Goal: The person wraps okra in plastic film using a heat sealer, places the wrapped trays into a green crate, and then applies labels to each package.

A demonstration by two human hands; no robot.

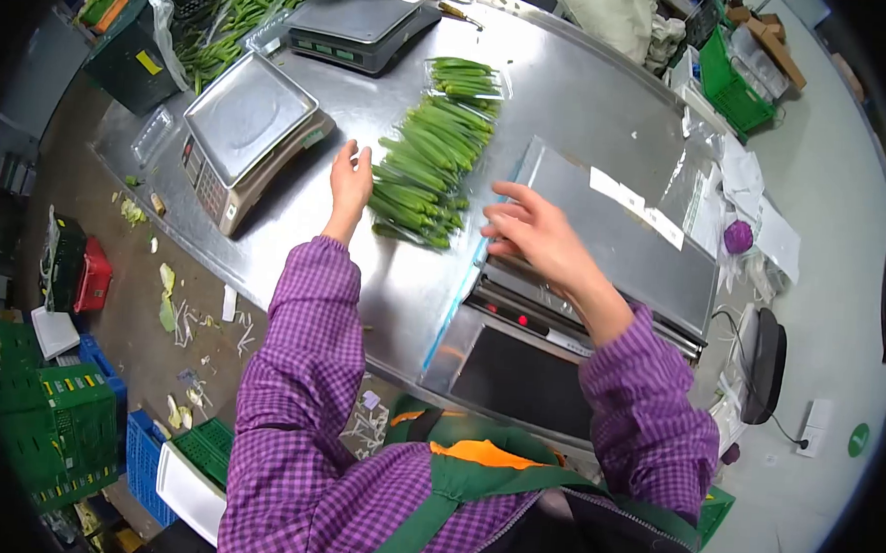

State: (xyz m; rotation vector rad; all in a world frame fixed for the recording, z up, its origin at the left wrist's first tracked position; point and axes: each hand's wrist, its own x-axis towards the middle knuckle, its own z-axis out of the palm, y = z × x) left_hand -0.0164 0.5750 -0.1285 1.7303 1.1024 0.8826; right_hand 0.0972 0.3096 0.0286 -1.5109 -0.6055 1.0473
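Head view: two hands (348,183) (543,240) flank one okra row (431,156) (two scales (249,116) (357,14) nearby).

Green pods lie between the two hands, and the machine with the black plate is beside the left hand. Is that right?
Not quite: the head view shows the machine with the black plate beside the right hand, not the left hand. The green pods do lie between the two hands.

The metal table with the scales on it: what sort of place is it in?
Most likely a vegetable packing room. Long green pods, probably okra, lie lined up on the metal table, near a weighing scale and what looks like a wrapping machine.
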